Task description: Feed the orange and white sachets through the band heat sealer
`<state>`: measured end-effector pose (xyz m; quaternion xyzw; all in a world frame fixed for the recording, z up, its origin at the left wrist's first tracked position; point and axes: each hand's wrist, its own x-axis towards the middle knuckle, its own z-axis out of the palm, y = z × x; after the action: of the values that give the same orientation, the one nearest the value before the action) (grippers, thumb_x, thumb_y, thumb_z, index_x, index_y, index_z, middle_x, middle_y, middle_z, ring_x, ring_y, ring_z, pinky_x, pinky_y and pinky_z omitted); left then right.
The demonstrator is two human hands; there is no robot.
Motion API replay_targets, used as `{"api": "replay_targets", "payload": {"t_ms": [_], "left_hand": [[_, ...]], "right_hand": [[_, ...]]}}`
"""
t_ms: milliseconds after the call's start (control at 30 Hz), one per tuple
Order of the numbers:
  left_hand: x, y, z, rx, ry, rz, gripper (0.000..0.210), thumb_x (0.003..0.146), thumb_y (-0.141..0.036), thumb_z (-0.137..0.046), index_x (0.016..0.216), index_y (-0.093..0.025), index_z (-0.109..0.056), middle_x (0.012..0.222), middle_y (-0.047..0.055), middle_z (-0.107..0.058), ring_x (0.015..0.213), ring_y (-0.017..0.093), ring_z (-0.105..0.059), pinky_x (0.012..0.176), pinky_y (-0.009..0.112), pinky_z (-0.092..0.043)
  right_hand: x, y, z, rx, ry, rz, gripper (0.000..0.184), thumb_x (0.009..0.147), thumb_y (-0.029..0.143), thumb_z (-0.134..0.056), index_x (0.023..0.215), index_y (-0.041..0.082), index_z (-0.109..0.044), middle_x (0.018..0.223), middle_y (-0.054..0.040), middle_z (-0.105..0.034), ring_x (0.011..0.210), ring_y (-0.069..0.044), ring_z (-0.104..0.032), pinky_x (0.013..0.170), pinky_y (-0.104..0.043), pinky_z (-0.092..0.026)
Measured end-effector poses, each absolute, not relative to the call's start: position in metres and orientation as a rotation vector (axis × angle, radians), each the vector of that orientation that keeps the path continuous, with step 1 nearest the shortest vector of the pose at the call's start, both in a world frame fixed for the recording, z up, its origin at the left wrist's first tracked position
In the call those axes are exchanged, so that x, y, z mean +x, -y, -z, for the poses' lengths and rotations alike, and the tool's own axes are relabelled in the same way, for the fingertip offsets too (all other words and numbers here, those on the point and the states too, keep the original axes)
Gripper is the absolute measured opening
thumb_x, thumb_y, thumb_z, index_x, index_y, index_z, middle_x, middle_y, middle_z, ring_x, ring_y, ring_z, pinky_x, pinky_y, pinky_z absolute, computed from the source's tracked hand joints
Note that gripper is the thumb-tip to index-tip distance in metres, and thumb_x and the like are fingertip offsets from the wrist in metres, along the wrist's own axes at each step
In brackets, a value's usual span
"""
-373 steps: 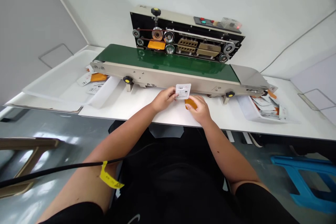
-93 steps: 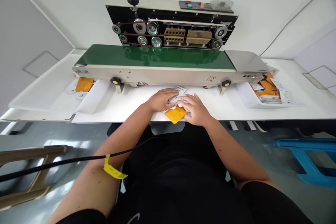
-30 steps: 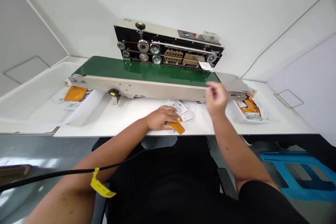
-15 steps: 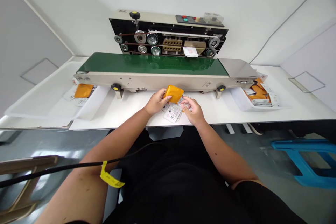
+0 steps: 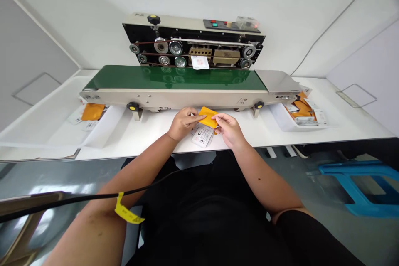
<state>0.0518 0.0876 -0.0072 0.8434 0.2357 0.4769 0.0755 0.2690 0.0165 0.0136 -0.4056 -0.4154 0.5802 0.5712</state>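
Note:
Between my hands is a small orange packet (image 5: 207, 119), held up over the front of the white table. My left hand (image 5: 183, 124) pinches its left side, thumb on top. At its right edge, my right hand (image 5: 229, 129) grips with thumb and fingertips. Below it lie several white printed sachets (image 5: 202, 136), partly covered by my hands and the orange packet. Behind stands a band sealing machine (image 5: 196, 45) with rollers and a green conveyor belt (image 5: 149, 77). A white sachet (image 5: 200, 62) hangs from the machine's bands above the belt.
A white bin (image 5: 107, 126) with orange and white packets stands at the left end of the conveyor. Another bin (image 5: 282, 118) of packets is at the right end. A tagged black cable (image 5: 102, 195) crosses my left arm. A blue stool (image 5: 358, 187) stands on the floor at right.
The white sachet in the machine has travelled left along the bands. My right hand has come onto the orange packet's right edge, and the packet is now tilted flatter.

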Motion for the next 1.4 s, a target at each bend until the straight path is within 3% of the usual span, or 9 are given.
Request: {"api": "replay_targets", "payload": {"t_ms": [200,300,500,700,867,1067,1200,1333,1400], "left_hand": [[0.054,-0.088,0.002,2.607,-0.615,-1.395,0.032,0.102,-0.032,-0.063,0.132,-0.027,-0.071,0.12,0.01,-0.073,0.109,0.022,-0.068,0.096,0.041,-0.055],[0.055,-0.089,0.001,2.62,-0.632,-1.294,0.04,0.1,-0.035,-0.064,0.138,-0.024,-0.065,0.126,0.013,-0.071,0.117,0.025,-0.066,0.102,0.046,-0.053],[0.056,-0.088,0.0,2.585,-0.646,-1.192,0.032,0.1,-0.033,-0.062,0.128,-0.02,-0.07,0.126,0.014,-0.071,0.118,0.026,-0.065,0.106,0.048,-0.051],[0.055,-0.089,-0.001,2.547,-0.666,-1.121,0.027,0.099,-0.032,-0.063,0.122,-0.021,-0.073,0.124,0.013,-0.072,0.118,0.027,-0.065,0.106,0.048,-0.05],[0.054,-0.086,-0.003,2.551,-0.669,-1.027,0.031,0.099,-0.032,-0.061,0.126,-0.02,-0.07,0.126,0.014,-0.071,0.119,0.027,-0.063,0.107,0.049,-0.049],[0.054,-0.069,-0.011,2.657,-0.395,-0.771,0.042,0.092,-0.048,-0.071,0.125,-0.022,-0.072,0.127,0.014,-0.071,0.121,0.03,-0.064,0.109,0.047,-0.047],[0.046,-0.051,-0.014,2.795,-0.265,-0.578,0.067,0.083,-0.061,-0.077,0.138,-0.026,-0.066,0.145,0.015,-0.063,0.139,0.038,-0.054,0.12,0.054,-0.037],[0.032,-0.034,-0.012,2.827,-0.443,-0.527,0.074,0.094,-0.058,-0.066,0.156,-0.022,-0.048,0.154,0.017,-0.055,0.141,0.036,-0.053,0.122,0.055,-0.037],[0.026,-0.026,-0.009,2.839,-0.498,-0.536,0.068,0.098,-0.054,-0.063,0.156,-0.021,-0.047,0.151,0.017,-0.058,0.138,0.034,-0.058,0.121,0.054,-0.04]], "right_hand": [[0.303,-0.037,-0.047,-1.05,1.123,-1.345,0.023,0.067,0.028,-0.083,0.086,0.019,-0.072,0.076,-0.0001,-0.066,0.058,-0.009,-0.054,0.047,-0.021,-0.036],[0.345,-0.066,-0.075,-1.095,1.173,-1.043,0.023,0.067,0.025,-0.081,0.086,0.018,-0.071,0.078,-0.0007,-0.068,0.056,-0.009,-0.056,0.046,-0.021,-0.039],[0.425,-0.138,-0.127,-1.247,0.915,-0.479,0.014,0.079,0.013,-0.068,0.093,0.016,-0.068,0.074,-0.0006,-0.065,0.054,-0.008,-0.059,0.05,-0.02,-0.047],[0.426,-0.175,-0.136,-1.325,0.796,-0.681,0.015,0.079,0.002,-0.064,0.086,0.015,-0.064,0.063,0.0026,-0.059,0.051,-0.007,-0.056,0.047,-0.016,-0.045],[0.419,-0.183,-0.133,-1.39,1.022,-0.707,0.014,0.08,0.015,-0.075,0.09,0.016,-0.065,0.079,-0.0033,-0.065,0.065,-0.012,-0.061,0.054,-0.022,-0.049],[0.385,-0.106,-0.104,-1.313,1.205,0.163,0.02,0.089,0.025,-0.063,0.106,0.02,-0.07,0.125,-0.0133,-0.058,0.111,-0.025,-0.061,0.088,-0.041,-0.057],[0.336,-0.034,-0.046,-1.197,1.734,-0.035,0.025,0.095,0.027,-0.058,0.115,0.027,-0.072,0.117,-0.0111,-0.068,0.115,-0.031,-0.063,0.1,-0.052,-0.054],[0.306,-0.003,0.004,-1.138,2.165,-0.315,0.047,0.099,0.028,-0.056,0.145,0.03,-0.06,0.143,-0.0077,-0.064,0.136,-0.03,-0.056,0.116,-0.056,-0.046],[0.301,-0.002,0.015,-1.177,2.238,-0.344,0.049,0.101,0.03,-0.053,0.15,0.031,-0.056,0.151,-0.0053,-0.059,0.145,-0.03,-0.048,0.121,-0.058,-0.039]]}}
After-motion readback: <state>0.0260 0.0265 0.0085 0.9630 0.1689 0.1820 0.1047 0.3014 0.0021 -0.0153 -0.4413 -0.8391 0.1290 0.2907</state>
